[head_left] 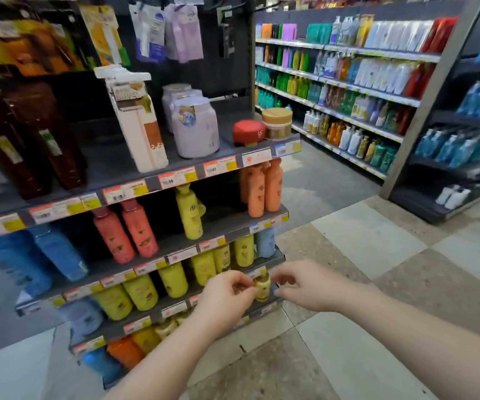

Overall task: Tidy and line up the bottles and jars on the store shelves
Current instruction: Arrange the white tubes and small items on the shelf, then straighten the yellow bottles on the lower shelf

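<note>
A small yellow bottle point(262, 287) stands upright at the right end of a low shelf point(175, 306). My left hand point(224, 294) pinches its left side with curled fingertips. My right hand point(305, 284) hovers just right of the bottle, fingers bent and holding nothing, with a narrow gap to it. Larger yellow bottles point(142, 291) stand in a loose row on the same shelf and the one above. Red bottles point(126, 230), a tall yellow bottle point(189, 212) and orange bottles point(260, 187) stand higher up.
Blue bottles point(42, 255) fill the shelves' left side. The top shelf holds brown bottles point(28, 140), a white box point(137, 119), lilac jars point(195, 128), a red jar point(249, 132) and a gold-lidded jar point(277, 124). Tiled floor point(363, 284) lies right; stocked shelves point(348, 90) line the aisle.
</note>
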`<action>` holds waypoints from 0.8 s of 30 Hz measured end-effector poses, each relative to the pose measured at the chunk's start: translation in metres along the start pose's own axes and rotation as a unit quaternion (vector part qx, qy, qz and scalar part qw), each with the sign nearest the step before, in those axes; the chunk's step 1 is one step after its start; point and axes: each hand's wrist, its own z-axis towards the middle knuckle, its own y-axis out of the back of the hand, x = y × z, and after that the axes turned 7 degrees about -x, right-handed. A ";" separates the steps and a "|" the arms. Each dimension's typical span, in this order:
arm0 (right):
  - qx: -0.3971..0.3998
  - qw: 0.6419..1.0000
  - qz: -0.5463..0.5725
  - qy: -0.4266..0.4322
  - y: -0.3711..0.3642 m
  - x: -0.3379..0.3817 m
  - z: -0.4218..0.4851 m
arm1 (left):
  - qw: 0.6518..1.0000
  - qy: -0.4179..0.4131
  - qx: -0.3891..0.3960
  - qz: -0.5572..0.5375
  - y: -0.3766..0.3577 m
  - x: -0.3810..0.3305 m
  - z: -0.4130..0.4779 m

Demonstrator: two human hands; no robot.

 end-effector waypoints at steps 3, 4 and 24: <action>0.004 1.000 0.000 0.023 0.001 -0.011 0.025 | 0.999 0.033 -0.023 -0.008 -0.007 0.007 0.016; 0.007 1.000 0.006 0.027 0.000 -0.014 0.035 | 0.999 0.041 -0.029 -0.008 -0.009 0.010 0.023; -0.018 0.995 0.066 0.079 -0.048 -0.058 0.319 | 0.947 0.113 -0.295 -0.053 -0.027 0.105 0.255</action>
